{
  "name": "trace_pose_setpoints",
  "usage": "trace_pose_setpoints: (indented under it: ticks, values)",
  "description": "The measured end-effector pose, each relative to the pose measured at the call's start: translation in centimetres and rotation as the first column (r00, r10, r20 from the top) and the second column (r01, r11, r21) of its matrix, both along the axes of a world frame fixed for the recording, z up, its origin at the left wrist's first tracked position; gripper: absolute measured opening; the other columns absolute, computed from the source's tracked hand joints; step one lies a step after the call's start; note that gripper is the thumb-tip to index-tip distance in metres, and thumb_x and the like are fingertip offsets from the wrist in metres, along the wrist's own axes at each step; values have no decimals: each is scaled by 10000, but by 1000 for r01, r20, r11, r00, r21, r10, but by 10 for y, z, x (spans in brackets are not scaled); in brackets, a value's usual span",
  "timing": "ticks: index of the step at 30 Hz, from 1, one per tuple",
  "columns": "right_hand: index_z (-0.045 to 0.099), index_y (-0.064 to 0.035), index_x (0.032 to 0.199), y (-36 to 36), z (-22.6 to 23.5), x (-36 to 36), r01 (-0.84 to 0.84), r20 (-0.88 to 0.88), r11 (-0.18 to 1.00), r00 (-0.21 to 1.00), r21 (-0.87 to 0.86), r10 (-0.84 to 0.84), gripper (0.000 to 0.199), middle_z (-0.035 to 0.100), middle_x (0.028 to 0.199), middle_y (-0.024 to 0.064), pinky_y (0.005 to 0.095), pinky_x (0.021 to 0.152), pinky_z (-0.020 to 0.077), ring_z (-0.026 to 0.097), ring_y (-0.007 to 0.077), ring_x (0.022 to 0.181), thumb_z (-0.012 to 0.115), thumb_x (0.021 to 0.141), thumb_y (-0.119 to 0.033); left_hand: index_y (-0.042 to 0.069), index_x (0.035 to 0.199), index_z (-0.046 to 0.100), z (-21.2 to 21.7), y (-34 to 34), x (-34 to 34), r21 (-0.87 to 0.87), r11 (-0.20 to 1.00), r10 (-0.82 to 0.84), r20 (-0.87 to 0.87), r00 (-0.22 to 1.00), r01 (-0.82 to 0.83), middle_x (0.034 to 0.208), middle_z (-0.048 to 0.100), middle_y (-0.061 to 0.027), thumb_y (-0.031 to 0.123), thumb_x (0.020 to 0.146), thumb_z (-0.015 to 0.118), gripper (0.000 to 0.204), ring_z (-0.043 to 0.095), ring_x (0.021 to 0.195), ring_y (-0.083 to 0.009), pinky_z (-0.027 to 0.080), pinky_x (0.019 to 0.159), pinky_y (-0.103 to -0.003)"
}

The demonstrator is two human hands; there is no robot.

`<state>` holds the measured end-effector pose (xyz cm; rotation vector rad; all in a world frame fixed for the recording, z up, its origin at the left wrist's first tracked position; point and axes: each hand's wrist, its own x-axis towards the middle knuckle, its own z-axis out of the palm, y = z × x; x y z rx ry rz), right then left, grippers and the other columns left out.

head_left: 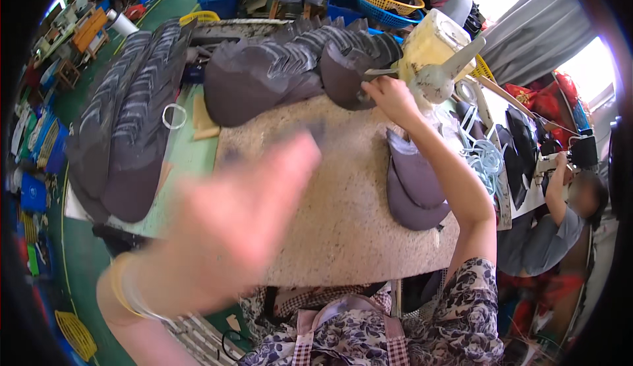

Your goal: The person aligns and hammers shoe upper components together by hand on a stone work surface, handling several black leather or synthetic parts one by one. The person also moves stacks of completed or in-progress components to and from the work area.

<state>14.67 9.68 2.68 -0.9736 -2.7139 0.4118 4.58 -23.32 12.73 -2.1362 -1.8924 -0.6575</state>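
Observation:
My right hand point(394, 100) reaches to the far right of the board, its fingers pinched together at the right edge of a dark grey sole-shaped piece point(344, 79). What lies between those fingertips is too small to make out. That piece ends a fanned row of similar dark pieces point(260, 79) with whitish bands along their edges. Closer in, my left hand point(241, 204) is raised over the left of the board and smeared by motion, so its fingers do not show clearly. Two overlapping dark pieces point(415, 184) lie below my right forearm.
The speckled board point(336, 214) covers the table before me. Long overlapping dark pieces point(128, 125) lie left. A yellowish tub point(432, 39) and a stained grey paddle-like tool point(448, 72) stand far right, near pale blue cords point(484, 161). A co-worker point(560, 224) sits at the right.

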Motion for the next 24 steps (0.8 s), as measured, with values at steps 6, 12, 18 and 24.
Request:
trace_pose_setpoints:
  ticks: [6,12,18,24]
  values:
    - [630,7,862,-116,43,64,-195,-307,971,941,-141,144,230,604,796,199,410,674,459,601,353,749,582,864,-218,-3,1040,593,-137,-14,83,-281,892,-257,328,909,354,1149,571,-183,198,809,599,306,528,1091,-326,432,945,-415]
    - [619,-27,920,-179,31,147,-508,-180,861,846,11,502,148,579,724,110,317,444,440,593,249,536,650,826,-137,48,1247,484,-150,24,49,-217,966,-101,193,976,142,1119,526,-98,100,721,677,562,486,1056,-265,401,921,-361]
    - [555,-34,918,-196,14,173,-561,-169,771,827,-301,536,202,544,597,96,339,458,427,581,266,512,677,800,-143,40,1041,630,-127,26,49,-411,834,-15,649,760,368,828,533,-89,65,700,700,348,531,764,-243,438,723,-334]
    - [483,-35,942,-195,-13,165,-603,-177,688,789,-403,589,272,543,652,107,380,449,428,577,309,535,644,765,-164,32,1013,640,-129,27,43,-373,838,-51,672,738,398,806,540,-70,49,708,703,312,540,757,-187,439,681,-294]
